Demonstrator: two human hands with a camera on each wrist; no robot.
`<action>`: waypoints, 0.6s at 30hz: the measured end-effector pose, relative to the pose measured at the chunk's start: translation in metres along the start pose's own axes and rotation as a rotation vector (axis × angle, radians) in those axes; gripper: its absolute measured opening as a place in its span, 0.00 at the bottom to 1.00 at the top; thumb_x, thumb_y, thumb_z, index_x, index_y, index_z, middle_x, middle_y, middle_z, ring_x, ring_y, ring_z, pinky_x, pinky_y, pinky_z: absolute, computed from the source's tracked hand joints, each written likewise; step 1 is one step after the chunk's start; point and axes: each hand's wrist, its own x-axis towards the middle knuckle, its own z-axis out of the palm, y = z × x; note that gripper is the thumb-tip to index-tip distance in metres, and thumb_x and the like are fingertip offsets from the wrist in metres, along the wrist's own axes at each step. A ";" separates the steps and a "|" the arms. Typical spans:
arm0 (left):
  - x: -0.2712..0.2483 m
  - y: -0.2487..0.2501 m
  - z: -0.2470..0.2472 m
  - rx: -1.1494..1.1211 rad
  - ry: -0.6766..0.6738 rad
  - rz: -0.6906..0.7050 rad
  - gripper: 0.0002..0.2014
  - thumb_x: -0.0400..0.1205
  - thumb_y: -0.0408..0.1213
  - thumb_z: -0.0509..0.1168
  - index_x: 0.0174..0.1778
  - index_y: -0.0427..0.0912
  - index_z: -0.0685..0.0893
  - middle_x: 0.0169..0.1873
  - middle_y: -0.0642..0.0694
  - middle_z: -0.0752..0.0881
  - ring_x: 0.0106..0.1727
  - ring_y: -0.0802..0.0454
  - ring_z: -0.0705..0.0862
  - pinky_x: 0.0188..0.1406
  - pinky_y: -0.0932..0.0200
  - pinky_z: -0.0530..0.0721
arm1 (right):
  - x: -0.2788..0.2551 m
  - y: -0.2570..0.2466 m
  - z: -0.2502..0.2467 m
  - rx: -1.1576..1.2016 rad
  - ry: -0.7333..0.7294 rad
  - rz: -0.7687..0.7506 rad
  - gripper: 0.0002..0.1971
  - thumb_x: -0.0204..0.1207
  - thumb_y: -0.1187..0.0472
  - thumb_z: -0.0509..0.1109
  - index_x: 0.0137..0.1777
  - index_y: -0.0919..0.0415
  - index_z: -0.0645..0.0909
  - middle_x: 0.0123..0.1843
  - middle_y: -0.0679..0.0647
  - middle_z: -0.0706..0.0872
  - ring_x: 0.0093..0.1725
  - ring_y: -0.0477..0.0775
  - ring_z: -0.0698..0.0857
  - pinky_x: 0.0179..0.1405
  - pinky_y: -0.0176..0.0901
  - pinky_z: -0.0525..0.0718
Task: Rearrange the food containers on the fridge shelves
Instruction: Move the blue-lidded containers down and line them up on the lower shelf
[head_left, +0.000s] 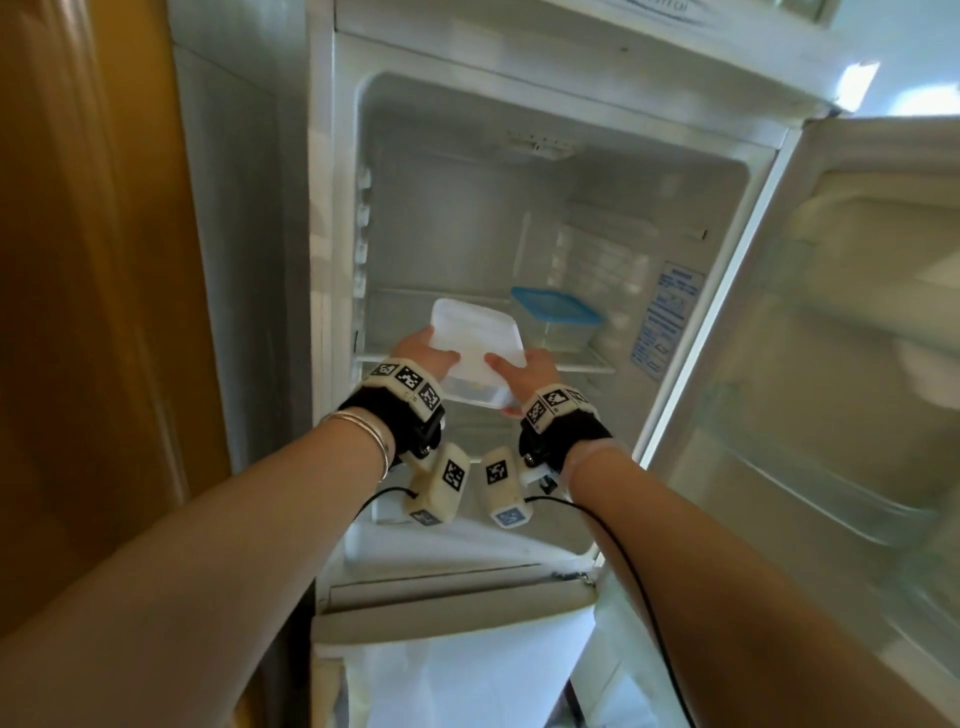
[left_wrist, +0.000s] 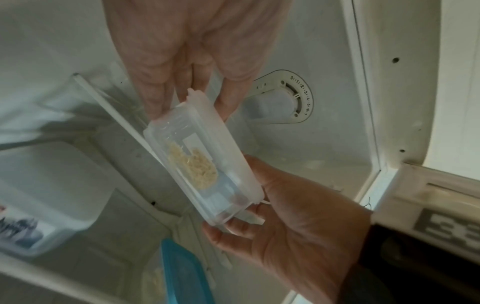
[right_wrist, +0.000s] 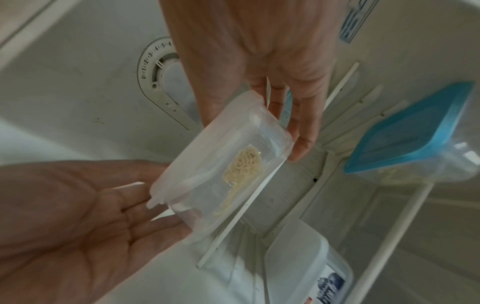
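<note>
I hold a clear food container (head_left: 475, 338) with a white lid in both hands, at the front edge of the fridge shelf (head_left: 587, 368). My left hand (head_left: 423, 353) grips its left side with the thumb on the lid. My right hand (head_left: 524, 366) grips the right side the same way. The wrist views show pale noodles (left_wrist: 194, 164) inside the container (right_wrist: 221, 164), which is tilted. A second clear container with a blue lid (head_left: 556, 312) stands on the shelf, behind and to the right.
The fridge door (head_left: 831, 364) is swung open on the right. A wooden panel (head_left: 93, 312) stands on the left. A thermostat dial (left_wrist: 293, 98) sits on the inner wall. Another white container (right_wrist: 298, 263) with a printed label lies lower down in the fridge.
</note>
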 end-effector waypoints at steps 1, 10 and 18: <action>-0.004 -0.003 0.001 0.000 -0.001 0.000 0.29 0.80 0.38 0.66 0.78 0.40 0.68 0.75 0.40 0.76 0.72 0.41 0.77 0.75 0.51 0.74 | -0.005 0.002 -0.002 0.009 0.005 0.005 0.32 0.72 0.51 0.75 0.73 0.63 0.70 0.67 0.61 0.80 0.60 0.66 0.83 0.49 0.59 0.89; -0.045 -0.038 0.020 -0.091 -0.066 -0.055 0.27 0.79 0.34 0.66 0.76 0.38 0.73 0.72 0.40 0.79 0.71 0.43 0.80 0.74 0.51 0.76 | -0.043 0.045 -0.012 -0.005 -0.012 0.105 0.35 0.65 0.47 0.78 0.67 0.65 0.72 0.60 0.59 0.81 0.60 0.64 0.83 0.54 0.64 0.87; -0.052 -0.067 0.021 -0.126 -0.065 -0.143 0.29 0.79 0.36 0.66 0.78 0.38 0.70 0.75 0.41 0.75 0.73 0.43 0.77 0.77 0.51 0.73 | -0.047 0.057 0.007 -0.119 -0.083 0.086 0.24 0.78 0.52 0.68 0.70 0.64 0.74 0.62 0.61 0.82 0.62 0.66 0.82 0.56 0.63 0.87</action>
